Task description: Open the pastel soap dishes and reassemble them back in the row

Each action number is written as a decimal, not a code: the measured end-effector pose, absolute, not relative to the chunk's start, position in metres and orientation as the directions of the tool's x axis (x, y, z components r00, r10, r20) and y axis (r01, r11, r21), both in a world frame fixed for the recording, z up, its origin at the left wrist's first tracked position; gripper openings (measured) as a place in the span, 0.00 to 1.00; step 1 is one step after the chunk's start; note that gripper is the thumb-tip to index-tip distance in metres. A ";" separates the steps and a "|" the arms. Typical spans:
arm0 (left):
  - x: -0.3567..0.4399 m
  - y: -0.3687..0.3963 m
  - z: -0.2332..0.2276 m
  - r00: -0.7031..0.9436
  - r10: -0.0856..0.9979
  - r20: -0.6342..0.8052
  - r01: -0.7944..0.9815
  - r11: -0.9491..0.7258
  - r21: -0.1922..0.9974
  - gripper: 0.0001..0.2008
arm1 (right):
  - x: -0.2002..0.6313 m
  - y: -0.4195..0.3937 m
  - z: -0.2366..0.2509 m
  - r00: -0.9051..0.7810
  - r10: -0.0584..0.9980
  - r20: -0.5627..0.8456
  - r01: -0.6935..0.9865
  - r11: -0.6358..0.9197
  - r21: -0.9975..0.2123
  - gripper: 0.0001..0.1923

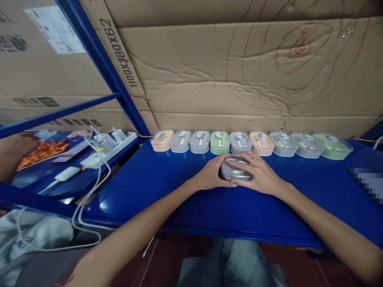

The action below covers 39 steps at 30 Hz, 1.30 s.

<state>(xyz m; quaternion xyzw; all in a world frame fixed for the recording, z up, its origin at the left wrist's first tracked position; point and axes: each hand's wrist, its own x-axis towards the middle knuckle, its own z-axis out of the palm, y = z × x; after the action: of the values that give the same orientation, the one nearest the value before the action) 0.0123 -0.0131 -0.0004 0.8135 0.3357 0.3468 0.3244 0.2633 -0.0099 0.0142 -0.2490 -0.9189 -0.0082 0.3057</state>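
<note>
A grey plastic box (231, 170) with a clear lid and a pale piece on top is held between my two hands, over the middle of the blue table. My left hand (212, 173) wraps round its left side, thumb along the near edge. On the other side my right hand (260, 173) grips it, fingers reaching across the lid. Beyond my hands, a row of similar lidded boxes lines the back edge: a peach one (162, 141) at the left end, a green one (220, 142) near the middle, a larger green one (333, 146) at the right, with grey ones among them.
Cardboard (191, 71) walls the back of the blue table (134, 191). On the left, past a blue shelf post (98, 52), lie a power strip (110, 149), cables, a white charger (67, 173) and orange food (44, 153). Another person's arm (14, 151) shows there.
</note>
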 end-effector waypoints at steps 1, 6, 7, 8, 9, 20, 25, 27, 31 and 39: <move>0.012 -0.013 -0.001 0.534 0.772 0.345 0.324 -0.564 0.760 0.50 | 0.263 -0.010 0.014 -0.689 0.450 0.568 0.459 0.877 -0.138 0.29; 0.013 -0.013 0.000 0.531 0.779 0.334 0.355 -0.562 0.747 0.50 | 0.265 -0.010 0.013 -0.678 0.452 0.580 0.445 0.880 -0.165 0.28; 0.013 -0.014 0.001 0.530 0.782 0.328 0.361 -0.558 0.747 0.50 | 0.265 -0.010 0.013 -0.672 0.460 0.581 0.441 0.878 -0.185 0.27; 0.012 -0.014 0.001 0.530 0.786 0.318 0.371 -0.552 0.747 0.50 | 0.265 -0.010 0.013 -0.660 0.474 0.583 0.436 0.874 -0.217 0.26; 0.012 -0.014 0.002 0.531 0.791 0.306 0.384 -0.546 0.745 0.51 | 0.265 -0.010 0.012 -0.643 0.495 0.585 0.429 0.865 -0.260 0.25; 0.009 -0.012 0.000 0.551 0.801 0.235 0.469 -0.531 0.706 0.54 | 0.262 -0.006 -0.005 -0.393 0.744 0.540 0.331 0.663 -0.672 0.15; 0.010 -0.012 -0.001 0.556 0.800 0.224 0.484 -0.531 0.695 0.55 | 0.265 0.000 -0.009 -0.307 0.865 0.396 0.279 0.479 -0.832 0.17; 0.010 -0.012 -0.001 0.558 0.799 0.226 0.485 -0.534 0.692 0.55 | 0.266 0.002 -0.009 -0.302 0.887 0.349 0.262 0.429 -0.865 0.18; 0.010 -0.013 -0.001 0.559 0.797 0.229 0.492 -0.541 0.682 0.59 | 0.266 0.003 -0.008 -0.286 0.912 0.296 0.212 0.361 -0.908 0.18; 0.011 -0.017 0.001 0.591 0.784 0.189 0.538 -0.558 0.632 0.60 | 0.268 0.002 -0.012 -0.293 0.865 0.407 0.400 0.497 -0.770 0.19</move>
<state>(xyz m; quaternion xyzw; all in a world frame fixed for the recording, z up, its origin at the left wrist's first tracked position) 0.0107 -0.0171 0.0014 0.8514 0.3884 0.2321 0.2652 0.2679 0.0024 -0.0117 -0.4189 -0.7552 0.2756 0.4221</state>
